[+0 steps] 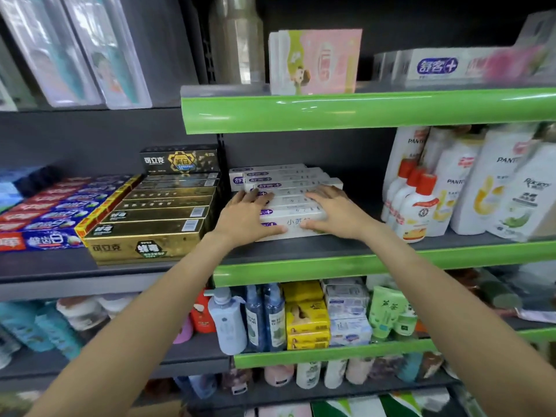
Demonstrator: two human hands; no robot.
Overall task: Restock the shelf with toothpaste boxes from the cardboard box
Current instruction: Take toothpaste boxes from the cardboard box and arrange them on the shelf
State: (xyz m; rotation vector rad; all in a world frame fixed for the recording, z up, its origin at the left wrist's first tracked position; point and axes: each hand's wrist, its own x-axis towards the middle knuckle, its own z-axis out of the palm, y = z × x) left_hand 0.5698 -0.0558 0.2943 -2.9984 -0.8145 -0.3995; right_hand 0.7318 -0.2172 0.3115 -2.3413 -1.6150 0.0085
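Note:
Several white toothpaste boxes [288, 182] with purple logos lie in a row on the middle shelf [346, 261], which has a green front edge. My left hand [245, 216] rests flat on the left end of the front boxes, fingers straight. Over the right part of the same boxes lies my right hand [332, 212], its fingers spread across their tops and its thumb against the front box. The cardboard box is out of view.
Gold toothpaste boxes [156, 218] and red-blue ones [45, 212] fill the shelf to the left. White shampoo bottles [451, 188] stand right of the boxes. A green-edged shelf [361, 111] overhangs above. Lower shelves hold bottles and packets.

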